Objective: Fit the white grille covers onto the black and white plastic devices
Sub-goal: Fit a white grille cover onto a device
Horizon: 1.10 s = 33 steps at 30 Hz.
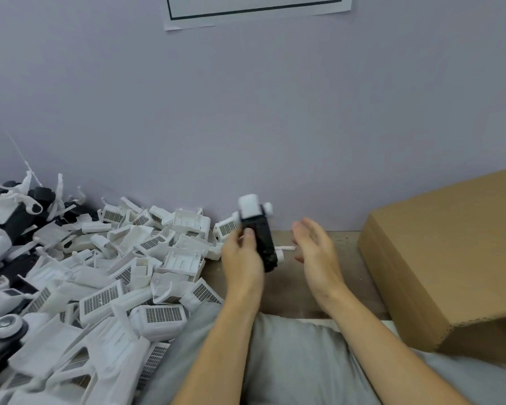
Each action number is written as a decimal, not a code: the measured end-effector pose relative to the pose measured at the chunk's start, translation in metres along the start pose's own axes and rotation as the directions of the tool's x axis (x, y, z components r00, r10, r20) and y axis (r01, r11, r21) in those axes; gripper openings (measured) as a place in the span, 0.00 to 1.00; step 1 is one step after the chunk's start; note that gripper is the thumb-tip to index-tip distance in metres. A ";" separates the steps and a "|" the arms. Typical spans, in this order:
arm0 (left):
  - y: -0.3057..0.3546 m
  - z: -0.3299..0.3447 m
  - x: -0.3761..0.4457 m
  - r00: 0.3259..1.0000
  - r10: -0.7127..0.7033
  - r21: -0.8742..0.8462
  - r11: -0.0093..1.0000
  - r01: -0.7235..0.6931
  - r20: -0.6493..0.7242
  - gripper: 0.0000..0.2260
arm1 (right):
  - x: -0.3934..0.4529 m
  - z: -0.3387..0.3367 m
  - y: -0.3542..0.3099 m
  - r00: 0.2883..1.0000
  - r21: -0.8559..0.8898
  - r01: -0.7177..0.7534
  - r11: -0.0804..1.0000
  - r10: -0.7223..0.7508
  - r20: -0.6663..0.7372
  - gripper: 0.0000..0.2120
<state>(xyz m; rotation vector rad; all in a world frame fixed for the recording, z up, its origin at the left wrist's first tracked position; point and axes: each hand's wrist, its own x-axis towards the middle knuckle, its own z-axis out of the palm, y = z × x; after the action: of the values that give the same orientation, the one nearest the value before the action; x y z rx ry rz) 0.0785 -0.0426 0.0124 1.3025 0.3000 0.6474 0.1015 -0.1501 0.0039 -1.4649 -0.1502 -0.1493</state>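
My left hand [242,255] grips a black and white plastic device [259,232], held upright above the wooden table, its white end on top. Just to the right of the device, my right hand [316,249] is spread with flat fingers, holding nothing and not touching it. A large heap of white grille covers [105,296] spreads over the table's left half, many showing dark mesh windows. More black and white devices [21,217] lie at the far left of the heap.
A brown cardboard box [438,258] stands at the right, close to my right hand. A small white part [285,248] lies on the table [348,244] behind the device. The grey wall rises right behind the table. Grey cloth covers my lap below.
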 end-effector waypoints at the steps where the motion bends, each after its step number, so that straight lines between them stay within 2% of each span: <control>1: 0.006 -0.003 0.002 0.986 -0.166 -0.245 0.956 0.162 0.005 0.08 | 0.002 -0.002 0.003 0.999 -0.061 -0.040 0.997 0.038 -0.030 0.16; 2: 0.008 -0.004 0.006 0.957 -0.276 -0.441 0.851 0.286 0.088 0.09 | 0.004 -0.004 0.004 0.996 -0.106 -0.078 0.991 0.073 -0.052 0.14; 3: 0.011 -0.006 0.007 0.935 -0.313 -0.527 0.774 0.352 0.165 0.10 | 0.005 -0.005 0.004 0.992 -0.116 -0.117 0.986 0.111 -0.057 0.11; 4: 0.011 -0.006 0.008 0.923 -0.321 -0.519 0.764 0.384 0.210 0.11 | 0.006 -0.005 0.005 0.988 -0.106 -0.151 0.983 0.147 -0.041 0.09; 6: 0.010 -0.005 0.006 0.919 -0.339 -0.443 0.805 0.395 0.203 0.09 | 0.003 -0.002 0.004 0.974 -0.103 -0.213 0.971 0.219 0.049 0.10; 8: 0.008 -0.006 0.005 0.917 -0.348 -0.456 0.796 0.399 0.194 0.06 | -0.003 0.002 0.000 0.937 -0.054 -0.287 0.956 0.292 0.191 0.15; 10: 0.011 -0.009 0.004 0.901 -0.340 -0.519 0.737 0.433 0.268 0.11 | -0.010 0.002 -0.007 0.873 0.054 -0.375 0.925 0.333 0.356 0.24; 12: 0.013 -0.012 0.003 0.892 -0.346 -0.552 0.702 0.451 0.290 0.14 | -0.015 -0.001 -0.013 0.819 0.106 -0.398 0.911 0.301 0.488 0.30; 14: 0.011 -0.011 0.003 0.899 -0.346 -0.500 0.748 0.437 0.269 0.15 | -0.018 -0.003 -0.016 0.799 0.103 -0.346 0.933 0.235 0.554 0.32; 19: 0.007 -0.009 0.002 0.924 -0.300 -0.395 0.839 0.374 0.238 0.15 | -0.019 0.001 -0.015 0.818 0.136 -0.288 0.948 0.169 0.550 0.31; 21: 0.007 -0.009 0.002 0.930 -0.300 -0.353 0.864 0.360 0.215 0.17 | -0.019 0.000 -0.015 0.800 0.169 -0.323 0.931 0.173 0.574 0.26; 24: 0.006 -0.010 0.002 0.929 -0.318 -0.330 0.870 0.365 0.188 0.18 | -0.019 -0.001 -0.016 0.766 0.135 -0.349 0.927 0.199 0.612 0.25; 26: 0.005 -0.009 0.003 0.936 -0.296 -0.297 0.892 0.342 0.188 0.13 | -0.020 0.003 -0.015 0.791 0.063 -0.314 0.947 0.224 0.569 0.22; 29: 0.004 -0.004 0.000 0.958 -0.214 -0.228 0.940 0.255 0.190 0.10 | -0.020 0.007 -0.013 0.862 0.038 -0.282 0.959 0.236 0.449 0.10; 33: 0.001 -0.002 0.000 0.969 -0.193 -0.205 0.953 0.222 0.153 0.11 | -0.018 0.005 -0.012 0.852 0.083 -0.284 0.955 0.211 0.479 0.06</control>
<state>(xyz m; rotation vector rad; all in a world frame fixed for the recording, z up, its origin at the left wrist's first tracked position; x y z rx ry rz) 0.0773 -0.0408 0.0134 1.0764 0.2462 0.4014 0.0812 -0.1459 0.0131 -1.3321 -0.3529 0.4260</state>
